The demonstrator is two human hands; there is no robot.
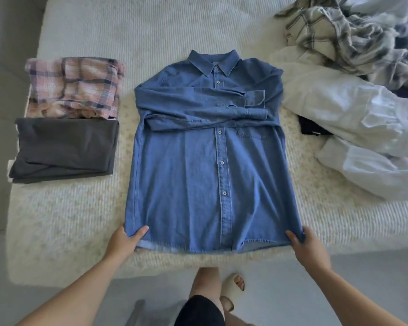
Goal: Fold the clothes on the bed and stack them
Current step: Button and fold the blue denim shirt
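Blue denim shirt (212, 161) spread face-up on the cream ribbed bed (64, 208), buttoned, collar pointing away, hem at the near edge. Nearest the camera: bare forearms reaching in from below, with a leg, dark shorts and pale sandals (237, 280) on the grey floor between them. Left hand (125, 241) clamped on the shirt's near left hem corner, thumb lying on top of the cloth, fingers hidden beneath it. Right hand (304, 245) clamped on the near right hem corner in the same way, thumb on top, fingers under the fabric. Hem slightly lifted and rippled between the two grips, lighter inner side showing along the edge.

Further up, both sleeves folded across the chest, one laid over the other, cuffs ending near the shirt's right side, just above the chest pocket.

To the left, well apart from the shirt, a folded dark grey garment (64, 149) lying flat, and just behind it, touching, a folded pink plaid shirt (76, 88).

To the right, a heap of unfolded clothes: crumpled white garment (353, 128) nearest the shirt, a small dark piece (310, 127) peeking from under it, and farther back a grey-and-cream plaid garment (339, 31) bunched at the top right corner.
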